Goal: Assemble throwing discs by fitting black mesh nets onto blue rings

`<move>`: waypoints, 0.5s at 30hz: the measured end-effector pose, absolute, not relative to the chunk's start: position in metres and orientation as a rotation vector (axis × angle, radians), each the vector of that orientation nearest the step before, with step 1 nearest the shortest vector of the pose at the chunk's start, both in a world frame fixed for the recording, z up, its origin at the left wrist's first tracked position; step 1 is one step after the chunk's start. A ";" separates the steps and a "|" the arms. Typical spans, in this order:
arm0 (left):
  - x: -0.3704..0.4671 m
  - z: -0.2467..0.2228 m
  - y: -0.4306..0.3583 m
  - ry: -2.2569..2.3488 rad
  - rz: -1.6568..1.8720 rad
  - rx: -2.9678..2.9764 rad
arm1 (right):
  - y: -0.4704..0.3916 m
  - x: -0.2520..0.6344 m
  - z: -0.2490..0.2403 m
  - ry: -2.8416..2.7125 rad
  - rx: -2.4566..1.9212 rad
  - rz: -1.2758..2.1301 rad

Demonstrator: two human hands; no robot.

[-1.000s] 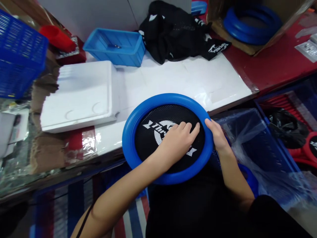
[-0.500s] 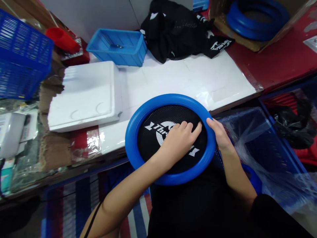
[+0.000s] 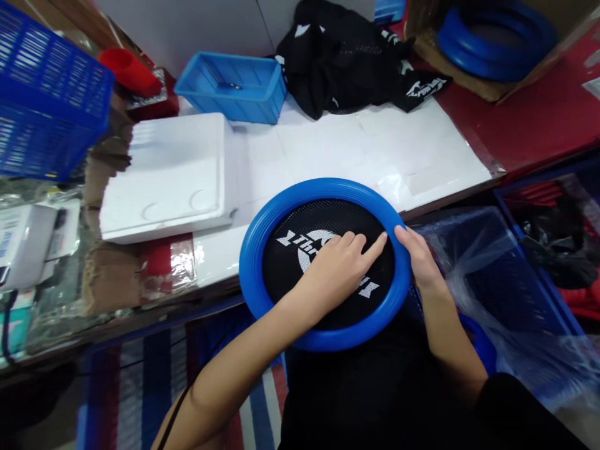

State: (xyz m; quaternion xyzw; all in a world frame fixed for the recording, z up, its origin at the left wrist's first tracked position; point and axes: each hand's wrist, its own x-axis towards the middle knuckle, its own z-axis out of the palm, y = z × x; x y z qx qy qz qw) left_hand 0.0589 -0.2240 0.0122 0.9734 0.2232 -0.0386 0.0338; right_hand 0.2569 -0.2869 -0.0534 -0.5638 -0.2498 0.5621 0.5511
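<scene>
A round disc with a thick blue rim (image 3: 255, 256) and a black mesh centre with white lettering lies tilted in front of my body, by the table's front edge. My right hand (image 3: 422, 257) grips the right side of the rim, thumb on top and the other fingers hidden beneath. Across the mesh reaches my left hand (image 3: 344, 265). Its index finger is stretched to the inner edge of the rim on the right, while its other fingers are bent over the mesh. Part of the lettering is covered by this hand.
On the white-topped table (image 3: 323, 150) are a white foam block (image 3: 169, 175), a light-blue bin (image 3: 234, 94) and black printed fabric (image 3: 347, 62). A cardboard box at back right holds blue rings (image 3: 497, 44). Blue crates (image 3: 487, 269) stand below right; a blue basket (image 3: 47, 94) is at left.
My left index finger has straightened and slid slightly along the rim's inner edge. The right hand keeps its hold. The whole view has shifted a little.
</scene>
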 end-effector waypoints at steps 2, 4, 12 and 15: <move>0.045 0.024 -0.227 0.762 -0.032 2.968 | -0.288 0.258 -0.055 -0.589 -1.347 1.336; 0.023 0.033 -0.226 0.968 0.141 2.938 | -0.291 0.261 -0.060 -0.576 -1.378 1.333; -0.059 -0.004 -0.181 1.632 0.719 2.198 | -0.301 0.273 -0.089 -0.627 -1.430 1.269; -0.059 -0.011 -0.170 1.510 0.685 2.002 | -0.305 0.276 -0.104 -0.670 -1.404 1.224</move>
